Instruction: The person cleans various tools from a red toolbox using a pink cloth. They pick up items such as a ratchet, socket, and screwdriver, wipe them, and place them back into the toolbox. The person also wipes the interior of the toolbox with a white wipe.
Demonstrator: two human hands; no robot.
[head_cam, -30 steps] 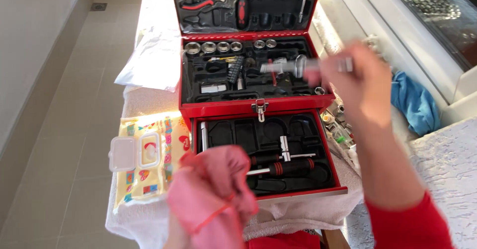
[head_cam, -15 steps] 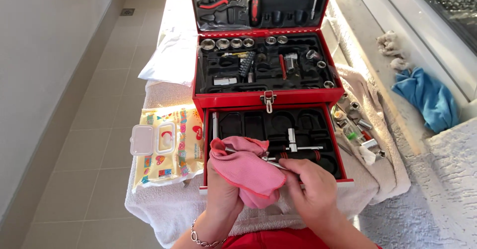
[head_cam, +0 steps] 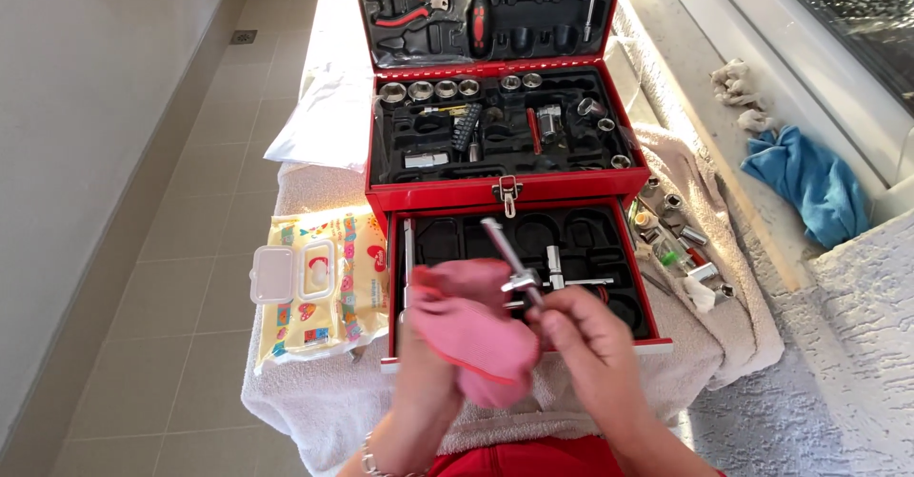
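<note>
A pack of wet wipes (head_cam: 319, 287) lies at the towel-covered table's left edge. The left hand (head_cam: 428, 391) is closed around a pink cloth (head_cam: 471, 329), over the near edge of the red toolbox (head_cam: 505, 191) drawer. The right hand (head_cam: 590, 353) pinches a metal T-bar tool (head_cam: 509, 258), whose shaft rises up-left above the cloth.

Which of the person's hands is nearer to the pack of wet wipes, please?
Left. The left hand, wrapped in the pink cloth, is just right of the wipes pack; the right hand is farther right.
</note>
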